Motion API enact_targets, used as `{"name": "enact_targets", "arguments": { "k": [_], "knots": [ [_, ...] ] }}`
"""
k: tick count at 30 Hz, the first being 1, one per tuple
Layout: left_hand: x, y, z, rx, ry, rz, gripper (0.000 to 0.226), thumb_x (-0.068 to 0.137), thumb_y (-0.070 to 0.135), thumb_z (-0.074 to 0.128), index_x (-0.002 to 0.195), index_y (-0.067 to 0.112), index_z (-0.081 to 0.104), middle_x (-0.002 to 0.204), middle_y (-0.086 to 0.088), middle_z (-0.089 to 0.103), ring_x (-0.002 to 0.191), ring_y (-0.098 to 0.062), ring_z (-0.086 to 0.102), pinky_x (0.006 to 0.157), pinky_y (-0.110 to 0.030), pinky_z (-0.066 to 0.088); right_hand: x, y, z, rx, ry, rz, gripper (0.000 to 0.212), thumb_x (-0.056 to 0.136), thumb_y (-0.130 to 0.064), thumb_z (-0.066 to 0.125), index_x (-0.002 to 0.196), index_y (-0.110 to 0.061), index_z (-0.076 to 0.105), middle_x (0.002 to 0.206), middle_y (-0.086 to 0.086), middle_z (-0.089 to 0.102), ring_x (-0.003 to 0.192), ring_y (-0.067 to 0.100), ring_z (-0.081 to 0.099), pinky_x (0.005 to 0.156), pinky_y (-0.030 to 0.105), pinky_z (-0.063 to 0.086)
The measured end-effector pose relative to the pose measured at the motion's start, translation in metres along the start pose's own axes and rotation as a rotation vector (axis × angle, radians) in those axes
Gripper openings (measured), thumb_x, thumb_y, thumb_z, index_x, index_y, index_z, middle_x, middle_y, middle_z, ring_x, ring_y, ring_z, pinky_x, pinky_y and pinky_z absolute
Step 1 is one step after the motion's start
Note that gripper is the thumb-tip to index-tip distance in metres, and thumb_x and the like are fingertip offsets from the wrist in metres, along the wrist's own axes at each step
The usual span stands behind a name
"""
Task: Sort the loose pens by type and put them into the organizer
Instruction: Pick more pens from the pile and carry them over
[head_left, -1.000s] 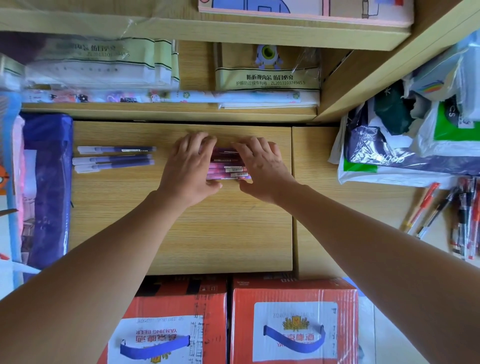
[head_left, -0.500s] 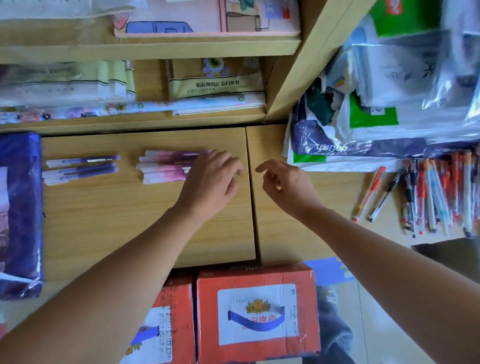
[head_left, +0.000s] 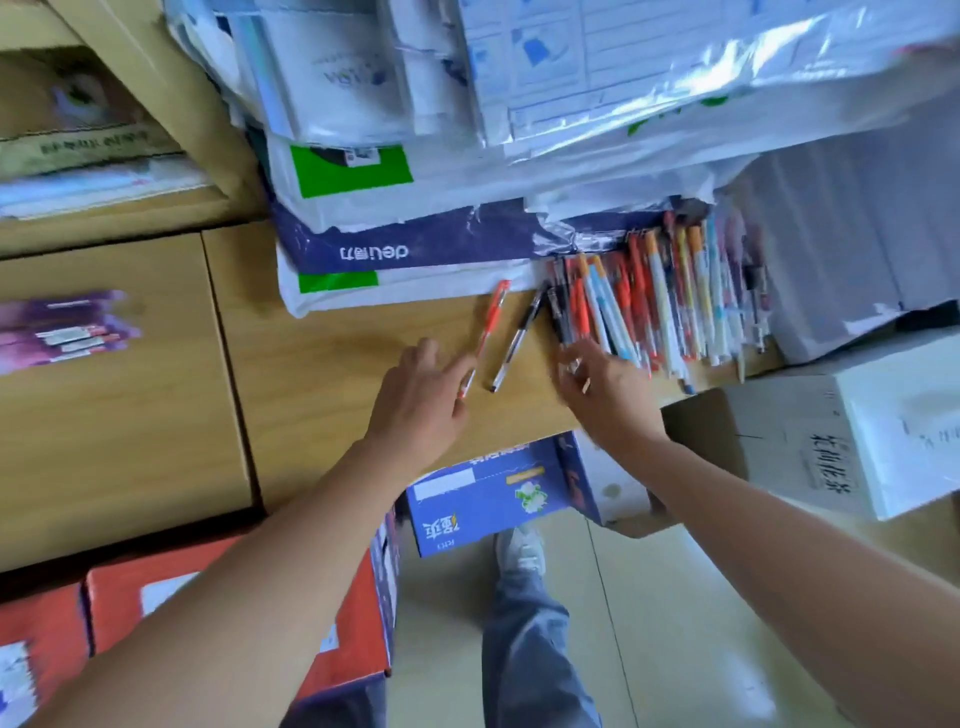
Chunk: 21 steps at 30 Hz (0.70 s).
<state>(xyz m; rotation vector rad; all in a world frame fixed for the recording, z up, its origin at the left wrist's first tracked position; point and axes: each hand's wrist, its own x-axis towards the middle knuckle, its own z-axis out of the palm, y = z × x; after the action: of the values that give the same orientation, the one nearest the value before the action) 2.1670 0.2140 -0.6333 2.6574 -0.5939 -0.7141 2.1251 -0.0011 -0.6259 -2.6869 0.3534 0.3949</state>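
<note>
1. On the wooden surface (head_left: 322, 364), a red pen (head_left: 488, 332) and a black pen (head_left: 519, 332) lie beside a red-and-orange pen heap (head_left: 670, 301).
2. My left hand (head_left: 415, 405): fingers relaxed, at the red pen's lower end.
3. My right hand (head_left: 602, 389): fingers blurred, I cannot tell.

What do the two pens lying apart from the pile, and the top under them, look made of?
Red pen: see-through plastic barrel, glossy, with red cap and grip section; the grip may be rubbery, too blurred to tell. Black pen: same clear plastic barrel, black cap. Tabletop: light wood grain, matte with soft sheen; probably laminate rather than solid wood.
</note>
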Motion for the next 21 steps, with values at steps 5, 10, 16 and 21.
{"name": "enact_targets", "arguments": {
  "k": [5, 10, 16, 21],
  "knots": [
    [0.022, 0.039, 0.020, 0.042, 0.099, -0.094, 0.041, 0.084, 0.024, 0.063, 0.124, 0.024, 0.054, 0.114, -0.007, 0.042, 0.107, -0.025, 0.044, 0.087, -0.036, 0.043, 0.017, 0.030, -0.004, -0.077, -0.066, 0.012, 0.030, 0.091, -0.040, 0.055, 0.106, -0.014, 0.054, 0.081, 0.009, 0.069, 0.072, 0.032, 0.064, 0.061, 0.040, 0.053],
    [0.038, 0.057, 0.033, 0.091, 0.155, -0.197, 0.026, 0.085, 0.035, 0.066, 0.106, 0.022, 0.059, 0.108, -0.006, 0.049, 0.101, -0.025, 0.050, 0.085, -0.036, 0.045, 0.033, 0.032, 0.001, -0.163, -0.124, -0.022, 0.034, 0.092, -0.043, 0.055, 0.102, -0.011, 0.050, 0.079, 0.006, 0.059, 0.071, 0.028, 0.060, 0.058, 0.033, 0.048],
    [0.049, 0.067, 0.036, 0.049, 0.144, -0.285, 0.020, 0.088, 0.037, 0.063, 0.098, 0.021, 0.060, 0.100, -0.001, 0.056, 0.085, -0.022, 0.059, 0.070, -0.036, 0.052, 0.042, 0.034, 0.001, -0.156, -0.196, -0.080, 0.026, 0.090, -0.034, 0.057, 0.097, -0.009, 0.053, 0.060, -0.004, 0.036, 0.061, 0.023, 0.048, 0.053, 0.029, 0.038],
    [0.053, 0.066, 0.037, 0.106, 0.086, -0.322, 0.023, 0.089, 0.038, 0.059, 0.089, 0.018, 0.069, 0.086, -0.001, 0.065, 0.074, -0.022, 0.063, 0.062, -0.035, 0.055, 0.044, 0.037, 0.000, -0.122, -0.156, -0.080, 0.029, 0.093, -0.039, 0.053, 0.098, -0.011, 0.055, 0.073, 0.002, 0.052, 0.069, 0.025, 0.057, 0.055, 0.029, 0.039]
  ]
}}
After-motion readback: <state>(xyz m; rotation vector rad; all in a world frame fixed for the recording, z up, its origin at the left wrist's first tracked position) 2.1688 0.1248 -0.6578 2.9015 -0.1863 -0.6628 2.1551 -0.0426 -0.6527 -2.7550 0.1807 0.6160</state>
